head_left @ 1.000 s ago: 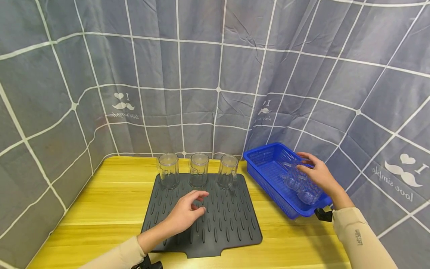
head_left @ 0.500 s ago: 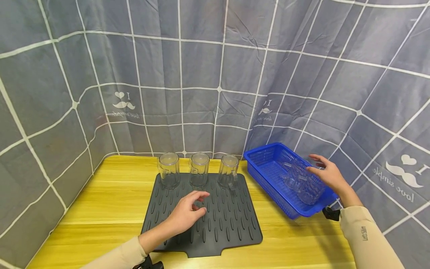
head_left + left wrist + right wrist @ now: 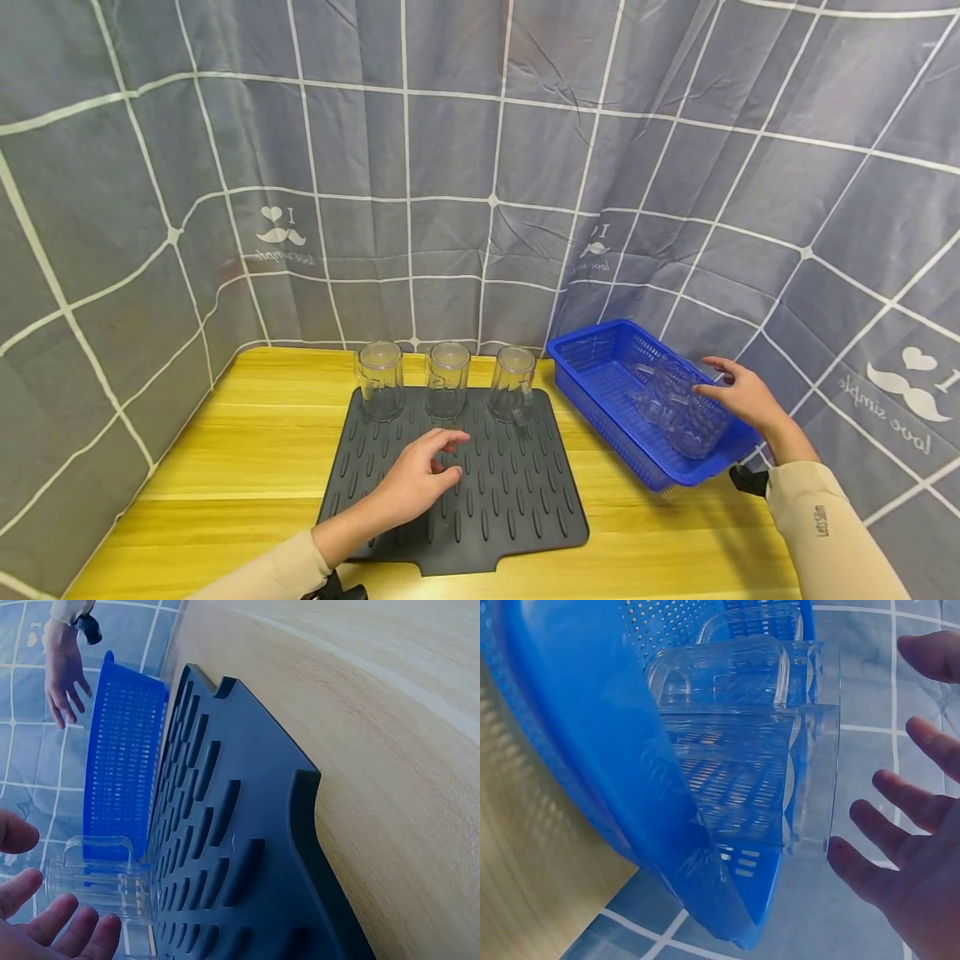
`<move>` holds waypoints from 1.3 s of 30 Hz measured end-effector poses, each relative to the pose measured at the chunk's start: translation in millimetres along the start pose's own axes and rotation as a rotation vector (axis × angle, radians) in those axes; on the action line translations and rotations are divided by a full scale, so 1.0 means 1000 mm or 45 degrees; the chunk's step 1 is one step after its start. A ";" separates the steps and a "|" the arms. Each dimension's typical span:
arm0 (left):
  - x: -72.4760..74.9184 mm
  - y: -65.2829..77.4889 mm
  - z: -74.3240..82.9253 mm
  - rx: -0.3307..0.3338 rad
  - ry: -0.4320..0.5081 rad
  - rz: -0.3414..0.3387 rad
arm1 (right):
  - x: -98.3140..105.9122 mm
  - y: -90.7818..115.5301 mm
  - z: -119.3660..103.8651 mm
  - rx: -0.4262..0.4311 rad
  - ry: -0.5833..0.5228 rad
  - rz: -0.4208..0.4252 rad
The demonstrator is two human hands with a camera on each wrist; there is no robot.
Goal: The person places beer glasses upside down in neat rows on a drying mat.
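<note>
Head view: I have the right hand [image 3: 744,400] at the 3 o'clock side of the blue basket [image 3: 603,418], thumb and fingers apart, gripping nothing. At least two basket mugs [image 3: 696,429] lie close together inside, toward 4 o'clock. The left hand [image 3: 420,475] hovers over the dark ridged mat [image 3: 521,504], fingers parted, likewise holding nothing. Three standing mugs [image 3: 447,382] line the mat's 12 o'clock edge.

Left wrist view: the basket wall is at 9 o'clock; one standing mug shows at 8 o'clock, handle uppermost.

Right wrist view: the basket mugs are clear, smooth-walled, looped-handled, with a scalloped band near the 3 o'clock end. I cannot tell whether the little finger touches. I judge it best to centre on one wall, close lightly, and keep handles from catching.
</note>
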State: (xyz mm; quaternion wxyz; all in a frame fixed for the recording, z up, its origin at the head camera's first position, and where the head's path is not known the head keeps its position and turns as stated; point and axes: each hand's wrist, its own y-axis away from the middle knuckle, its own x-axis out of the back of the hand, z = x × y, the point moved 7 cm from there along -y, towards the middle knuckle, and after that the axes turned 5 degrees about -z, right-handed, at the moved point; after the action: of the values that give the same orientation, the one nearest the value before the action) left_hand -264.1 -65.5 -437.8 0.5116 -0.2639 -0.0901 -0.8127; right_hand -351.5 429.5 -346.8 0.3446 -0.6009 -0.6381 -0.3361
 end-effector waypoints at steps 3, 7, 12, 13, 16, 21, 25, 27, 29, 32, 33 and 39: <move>-0.001 0.000 0.002 -0.004 0.001 -0.005 | 0.000 -0.001 0.001 -0.012 0.023 -0.008; -0.001 0.000 0.004 -0.010 -0.001 -0.011 | 0.001 0.000 0.003 -0.033 0.045 -0.001; 0.001 0.000 0.003 -0.010 -0.016 0.004 | 0.001 0.000 0.007 -0.042 0.081 -0.012; 0.001 0.001 0.003 -0.010 -0.018 0.008 | 0.001 0.000 0.008 -0.041 0.084 -0.019; 0.001 0.001 0.002 -0.015 -0.027 0.013 | -0.001 0.001 0.011 -0.041 0.076 -0.036; 0.000 0.001 0.000 0.011 -0.011 -0.007 | -0.004 0.002 0.018 -0.034 0.081 -0.058; 0.000 0.001 0.000 0.014 -0.001 -0.001 | -0.007 0.004 0.022 -0.032 0.089 -0.075; 0.001 0.001 0.000 0.006 -0.006 0.006 | -0.008 0.004 0.023 -0.040 0.087 -0.086; 0.002 0.002 0.000 0.005 -0.016 0.010 | -0.009 0.005 0.024 -0.059 0.085 -0.099; 0.002 0.002 0.000 0.012 -0.031 0.014 | -0.010 0.005 0.026 -0.081 0.080 -0.110; 0.003 0.002 0.000 0.017 -0.031 0.016 | -0.011 0.006 0.026 -0.087 0.076 -0.112; 0.004 0.002 -0.001 0.020 -0.035 0.016 | -0.011 0.006 0.027 -0.082 0.083 -0.103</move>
State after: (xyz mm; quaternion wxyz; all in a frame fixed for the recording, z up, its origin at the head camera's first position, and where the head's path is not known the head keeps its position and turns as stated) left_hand -263.9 -69.8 -437.1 0.5176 -0.2716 -0.1020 -0.8050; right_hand -345.7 446.6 -369.9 0.3317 -0.5741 -0.6394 -0.3894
